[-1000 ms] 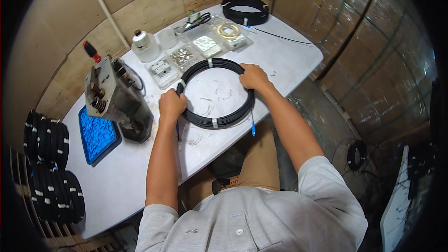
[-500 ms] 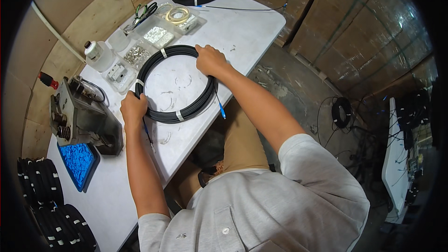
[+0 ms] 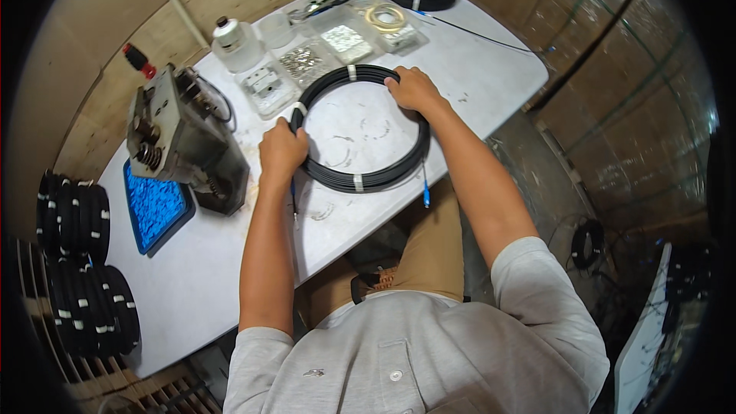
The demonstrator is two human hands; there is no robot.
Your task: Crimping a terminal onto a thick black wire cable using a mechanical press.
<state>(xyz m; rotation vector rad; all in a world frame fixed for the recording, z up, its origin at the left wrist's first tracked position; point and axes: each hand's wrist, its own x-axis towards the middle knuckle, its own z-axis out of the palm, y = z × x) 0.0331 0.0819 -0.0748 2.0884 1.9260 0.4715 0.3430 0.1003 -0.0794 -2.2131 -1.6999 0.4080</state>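
A coil of black cable [image 3: 387, 178], bound at several places with white ties, lies on the white table in front of me. My left hand [image 3: 282, 152] grips its left side, fingers curled round the strands. At the far right of the ring, my right hand [image 3: 416, 90] has its fingers closed over the cable. A blue connector [image 3: 426, 196] hangs from one cable end past the table's near edge. Beneath my left hand the other thin cable end [image 3: 294, 203] points toward me, its tip too small to make out.
Left of the coil stands a metal bench press [image 3: 195, 142], beside a tray of small blue parts [image 3: 157, 211]. Open boxes of small parts [image 3: 303, 61], a bottle [image 3: 230, 38] and another black coil [image 3: 414, 1] line the back. More coils [image 3: 73, 215] are stacked at far left.
The view has swung leftward, so table, hands and coil appear farther right in the picture. Both hands keep their hold on the coil, which shows no clear shift on the table.
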